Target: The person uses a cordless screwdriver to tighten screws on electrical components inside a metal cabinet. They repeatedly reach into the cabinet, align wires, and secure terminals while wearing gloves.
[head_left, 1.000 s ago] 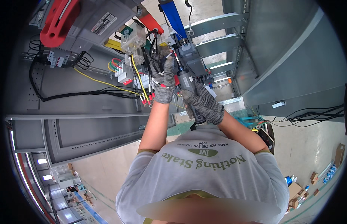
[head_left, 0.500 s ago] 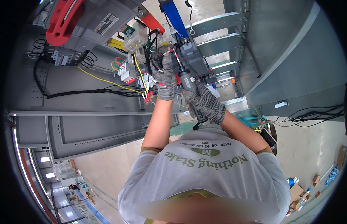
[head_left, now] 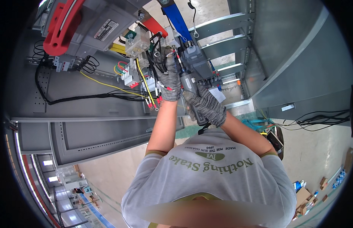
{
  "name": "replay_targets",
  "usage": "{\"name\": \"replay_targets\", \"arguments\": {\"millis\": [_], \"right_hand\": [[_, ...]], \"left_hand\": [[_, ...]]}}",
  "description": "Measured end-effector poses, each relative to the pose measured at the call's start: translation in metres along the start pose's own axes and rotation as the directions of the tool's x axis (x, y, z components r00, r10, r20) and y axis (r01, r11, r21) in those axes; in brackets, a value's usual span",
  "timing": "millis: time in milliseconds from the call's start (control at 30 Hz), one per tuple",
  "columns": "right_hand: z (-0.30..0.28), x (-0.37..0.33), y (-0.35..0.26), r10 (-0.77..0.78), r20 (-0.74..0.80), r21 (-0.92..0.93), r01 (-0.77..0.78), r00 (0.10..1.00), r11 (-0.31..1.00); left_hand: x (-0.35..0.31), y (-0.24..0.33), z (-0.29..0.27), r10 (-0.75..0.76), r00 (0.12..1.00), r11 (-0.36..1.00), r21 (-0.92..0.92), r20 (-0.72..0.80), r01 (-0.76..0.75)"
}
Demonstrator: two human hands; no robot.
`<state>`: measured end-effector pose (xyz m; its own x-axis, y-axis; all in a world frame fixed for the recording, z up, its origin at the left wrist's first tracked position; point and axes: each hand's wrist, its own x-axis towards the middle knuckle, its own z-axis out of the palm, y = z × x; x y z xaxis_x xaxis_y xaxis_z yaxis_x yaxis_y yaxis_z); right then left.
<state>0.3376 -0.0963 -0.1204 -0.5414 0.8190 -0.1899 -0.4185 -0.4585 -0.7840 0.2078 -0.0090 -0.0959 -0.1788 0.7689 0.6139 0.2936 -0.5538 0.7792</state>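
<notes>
In a grey striped glove, my right hand (head_left: 207,105) is wrapped round the body of a dark grey electric screwdriver (head_left: 189,80). The tool points up and slightly left, and its slim bit with a red part (head_left: 179,59) reaches a dark grey device (head_left: 197,60). Beside the bit, my gloved left hand (head_left: 168,74) has its fingers closed on a wire with a red end (head_left: 174,51). Several black wires (head_left: 158,62) pass over that glove. My left fingertips partly hide the wire's end, and I cannot tell whether the bit sits on a screw.
Clear plastic terminal covers (head_left: 137,45) and small breakers (head_left: 129,78) lie left of my hands. Loose lugged wires (head_left: 151,104) hang below. Red and blue busbars (head_left: 177,21) run above. A red handle (head_left: 58,38) juts out upper left; a grey panel (head_left: 313,79) stands at right.
The view has shifted slightly. Both hands keep their grips, and the screwdriver stays close to the same place on the device. Loose wires by my left wrist have moved a little.
</notes>
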Motion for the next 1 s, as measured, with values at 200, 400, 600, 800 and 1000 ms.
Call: {"name": "replay_targets", "arguments": {"millis": [200,400,600,800,1000], "right_hand": [[0.001,0.003,-0.001,-0.003,0.02,0.031,0.002,1.0,1.0],[0.003,0.007,-0.004,0.027,0.003,0.037,-0.027,1.0,0.999],[0.005,0.004,-0.008,0.029,0.014,0.114,-0.031,0.999,0.993],[0.009,-0.003,-0.017,0.075,0.089,0.251,-0.095,0.993,0.963],[0.01,-0.008,-0.019,0.111,0.226,0.545,-0.22,0.968,0.809]], "left_hand": [[0.003,0.005,0.001,-0.028,0.999,1.0,0.003,-0.015,0.028],[0.004,0.006,0.002,-0.092,0.995,0.996,-0.01,-0.029,0.092],[0.005,0.009,0.002,-0.089,0.996,0.996,-0.002,-0.022,0.089],[0.011,0.004,-0.002,-0.048,0.999,0.997,0.06,0.004,0.047],[0.016,0.007,-0.002,-0.051,0.999,0.996,0.066,-0.015,0.052]]}}
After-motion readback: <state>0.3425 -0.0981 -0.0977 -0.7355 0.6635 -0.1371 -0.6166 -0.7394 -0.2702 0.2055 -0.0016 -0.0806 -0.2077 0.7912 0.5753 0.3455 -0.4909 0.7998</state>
